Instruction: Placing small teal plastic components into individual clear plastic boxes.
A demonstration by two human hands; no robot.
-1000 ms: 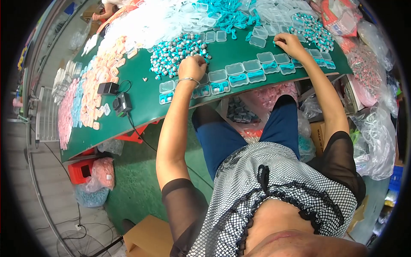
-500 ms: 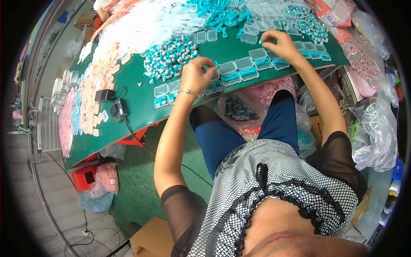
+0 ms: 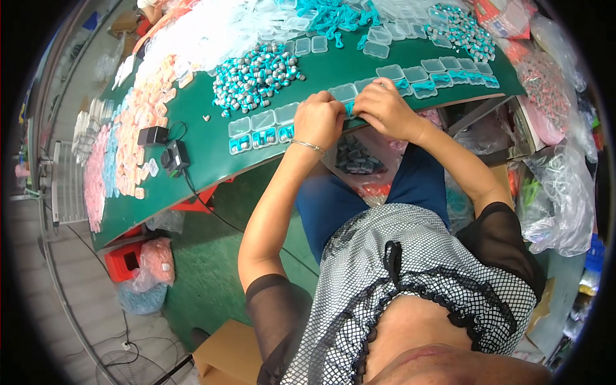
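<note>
A row of small clear hinged boxes runs along the near edge of the green table, lids laid open. My left hand and my right hand are close together over the middle boxes, fingers curled and pinched down into them. Whatever the fingertips hold is hidden. Left of my hands, an open box contains grey-and-teal pieces. To the right, another box holds a coiled teal cord. A pile of small grey-and-teal barrel-shaped pieces lies beyond my left hand.
Farther back lie teal cords, loose clear boxes and a second heap of small pieces. A black device with a cable sits left, beside peach-coloured boxes. Plastic bags crowd the right. Another person's arm shows far left.
Both hands have come down and together at the middle boxes. My right hand moved left and nearer from the far boxes; my left hand moved right. The view has shifted slightly.
</note>
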